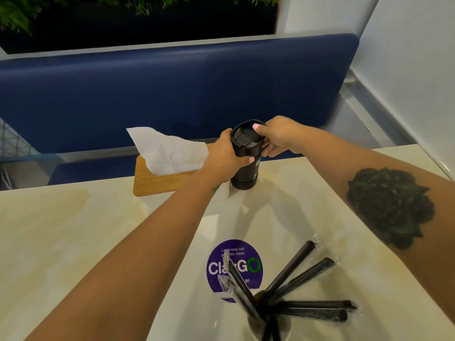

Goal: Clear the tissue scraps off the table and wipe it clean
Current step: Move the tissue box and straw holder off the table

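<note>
Head view: tissue [170, 153] is sticking up from the wooden box [157, 182] at the table's [61, 230] far edge. My left hand [225, 153] is gripping the black tumbler [246, 156] body; my right hand [277, 136] is pinching its lid. Wrapped straws [295, 286] are fanning out near the front edge.

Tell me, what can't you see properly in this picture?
- Bottle: the left hand covers its side, so the label is unreadable in the head view.
- Tissue box: the left forearm hides its right end.
- Sticker: wrapped straws cover some words.
- Straw holder: the bottom edge cuts it off.
</note>
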Demonstrator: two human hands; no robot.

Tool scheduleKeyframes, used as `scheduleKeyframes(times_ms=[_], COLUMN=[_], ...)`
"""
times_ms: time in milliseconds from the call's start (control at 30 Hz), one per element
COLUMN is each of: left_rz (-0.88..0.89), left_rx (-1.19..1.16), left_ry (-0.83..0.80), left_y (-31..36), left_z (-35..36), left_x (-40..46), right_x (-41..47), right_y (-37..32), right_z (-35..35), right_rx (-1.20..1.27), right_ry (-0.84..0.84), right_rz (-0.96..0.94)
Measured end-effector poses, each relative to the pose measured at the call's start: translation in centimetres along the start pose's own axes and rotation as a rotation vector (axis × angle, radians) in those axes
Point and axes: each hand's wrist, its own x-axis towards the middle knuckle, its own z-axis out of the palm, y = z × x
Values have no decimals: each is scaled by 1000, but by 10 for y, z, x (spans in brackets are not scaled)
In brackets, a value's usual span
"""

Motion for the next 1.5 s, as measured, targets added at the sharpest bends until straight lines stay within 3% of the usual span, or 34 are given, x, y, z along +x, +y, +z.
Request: scheduleKeyframes(times_ms=[233, 400, 500, 600, 767, 900, 1100, 1267, 1500], left_rz=[-40, 39, 72, 80, 95, 141, 308, 356, 137], left_rx=[21, 22, -41, 44, 190, 23, -27, -3, -55], left_ry=[72, 114, 18, -126, -422, -580, -538, -471, -288], left_y=[-1, -17, -40, -67, -97, -98, -87, -85, -70], left_z=[-14, -25, -23, -14, 8, 30, 44, 38, 28], left_x=[-32, -86, -120, -148, -193, -227, -239, -221, -166], right_x=[-37, -81, -115, -153, -206, -231, -254, -247, -195], right_y=[44, 96, 131, 163, 204, 210, 183, 155, 123], right_z=[-11, -2, 13, 35, 96, 146, 168, 154, 130], right_rx=[-7, 16, -41, -202, -141, -164, 91, 63, 106], right_ry=[27, 91, 50, 31, -70, -96, 109, 142, 132], right_rz=[-38, -60, -92, -164, -83, -128, -238, -285, -327])
